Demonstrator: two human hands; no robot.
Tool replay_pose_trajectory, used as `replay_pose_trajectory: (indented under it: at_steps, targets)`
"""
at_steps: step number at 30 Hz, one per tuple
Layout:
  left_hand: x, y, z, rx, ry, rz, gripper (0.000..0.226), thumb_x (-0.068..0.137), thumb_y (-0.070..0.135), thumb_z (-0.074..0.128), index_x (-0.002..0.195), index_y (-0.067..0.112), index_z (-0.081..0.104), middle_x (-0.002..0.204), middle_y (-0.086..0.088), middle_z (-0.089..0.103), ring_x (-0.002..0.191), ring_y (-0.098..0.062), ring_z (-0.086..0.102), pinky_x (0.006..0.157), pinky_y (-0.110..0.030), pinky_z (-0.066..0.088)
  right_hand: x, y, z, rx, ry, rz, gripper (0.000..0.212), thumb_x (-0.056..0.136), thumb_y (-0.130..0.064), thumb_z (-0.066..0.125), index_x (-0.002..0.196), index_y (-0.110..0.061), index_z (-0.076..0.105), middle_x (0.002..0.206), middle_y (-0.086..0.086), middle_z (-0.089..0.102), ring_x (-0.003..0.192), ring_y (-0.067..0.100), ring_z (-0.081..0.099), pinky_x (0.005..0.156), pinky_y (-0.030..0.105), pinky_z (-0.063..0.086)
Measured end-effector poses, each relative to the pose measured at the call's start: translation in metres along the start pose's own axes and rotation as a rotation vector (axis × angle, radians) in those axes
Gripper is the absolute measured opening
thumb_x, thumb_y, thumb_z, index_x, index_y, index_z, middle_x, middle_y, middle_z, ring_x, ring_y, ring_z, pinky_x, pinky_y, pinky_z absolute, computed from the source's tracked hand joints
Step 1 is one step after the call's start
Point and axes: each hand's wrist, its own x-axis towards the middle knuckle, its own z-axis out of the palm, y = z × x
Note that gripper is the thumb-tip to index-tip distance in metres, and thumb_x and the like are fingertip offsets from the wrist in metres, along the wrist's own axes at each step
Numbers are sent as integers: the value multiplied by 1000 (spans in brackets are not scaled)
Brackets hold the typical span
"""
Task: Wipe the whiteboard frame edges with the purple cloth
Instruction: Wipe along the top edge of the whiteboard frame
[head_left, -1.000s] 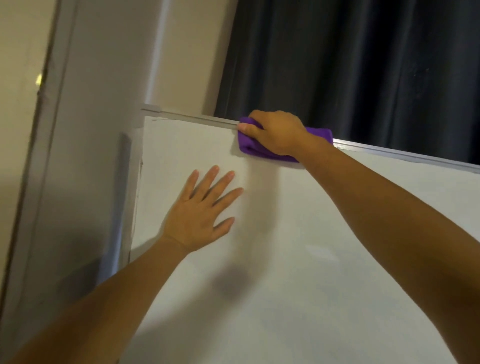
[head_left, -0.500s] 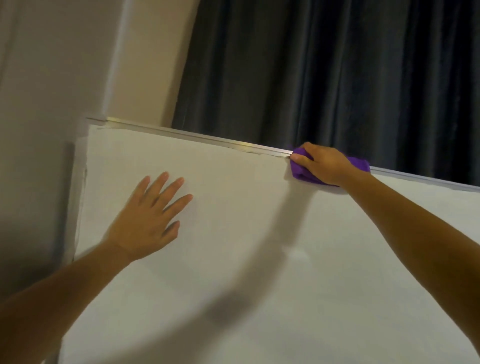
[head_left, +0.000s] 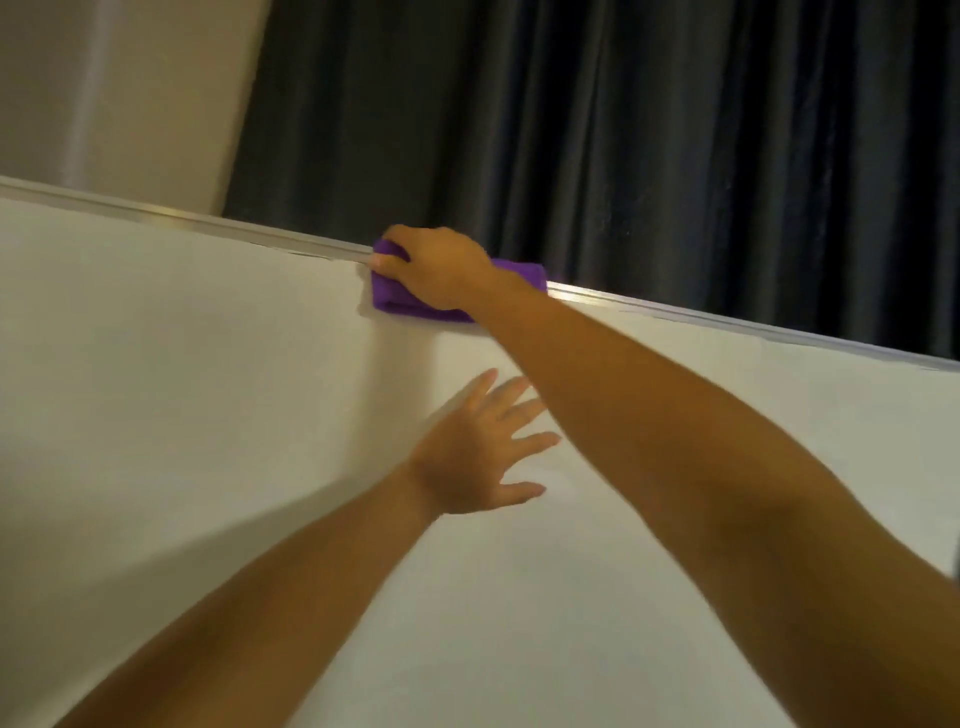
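The whiteboard (head_left: 208, 395) fills the lower part of the head view, and its silver top frame edge (head_left: 727, 325) runs down to the right. A folded purple cloth (head_left: 395, 299) lies over that top edge near the middle. My right hand (head_left: 441, 270) grips the cloth and presses it onto the frame, with fingers curled over the top. Below it, my left hand (head_left: 483, 452) rests flat on the white surface with fingers spread. Part of the cloth is hidden under my right hand.
A dark curtain (head_left: 623, 130) hangs right behind the board's top edge. A beige wall (head_left: 119, 93) shows at the upper left. My right forearm (head_left: 701, 441) crosses the board from the lower right, just right of my left hand.
The cloth and my right hand have slid rightward along the top frame edge, away from the left corner, which has left the view. My left hand has moved right along the board.
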Motion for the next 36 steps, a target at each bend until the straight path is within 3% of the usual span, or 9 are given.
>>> replay_pose_trajectory:
  at_steps: [2,6,10,14,20,23,26,31,36]
  targets:
    - [10,13,17,-77,89,-31,62,100,67,47,151,32,51,163,4,44,156,-21,30,126,-58,24,-8,0,7,-8,74,-3,49,99,-56,39,134,-22,51,121,7,65,105,27,60,84,40,48]
    - [14,14,55,154,96,20,58,104,56,47,154,28,47,167,-5,35,157,-33,28,126,-59,23,-38,54,3,35,76,39,48,99,-56,41,133,-24,51,117,5,66,97,24,60,75,34,46]
    - [29,12,72,272,41,3,67,105,59,27,163,27,26,174,-3,17,161,-33,8,130,-55,4,-84,140,-9,65,29,128,50,96,-61,42,129,-25,54,115,5,66,92,22,57,76,36,46]
    - [32,20,80,248,80,9,63,107,57,31,162,26,32,175,-1,14,162,-30,5,130,-55,1,-130,220,-16,35,24,240,53,94,-65,42,129,-28,53,116,4,65,87,19,52,74,33,40]
    - [45,31,81,332,77,2,71,107,62,25,166,23,14,175,-6,6,162,-35,2,130,-58,5,-186,300,-21,24,71,363,58,94,-65,41,133,-23,52,124,10,64,103,31,59,84,38,44]
    - [46,35,91,352,84,-7,72,108,62,24,165,18,21,175,-11,7,161,-39,5,128,-63,9,-216,349,-27,-1,49,439,58,96,-61,43,136,-21,52,130,13,62,110,36,57,92,40,44]
    - [82,54,97,371,109,49,70,107,62,30,158,14,38,173,-16,16,161,-39,7,128,-63,3,-217,372,-30,-7,28,418,57,95,-63,45,133,-22,54,124,11,63,95,28,54,82,34,41]
    - [217,132,127,263,214,303,56,102,52,49,148,19,51,168,-14,27,157,-37,18,128,-54,4,-182,359,-36,4,-65,223,51,90,-68,48,121,-28,57,99,-5,56,84,17,54,59,20,35]
    - [311,188,165,208,221,223,62,101,60,50,148,21,55,164,-13,40,155,-38,26,129,-58,-1,-172,351,-34,72,-53,32,45,93,-62,48,121,-28,58,99,-9,58,76,2,51,62,15,36]
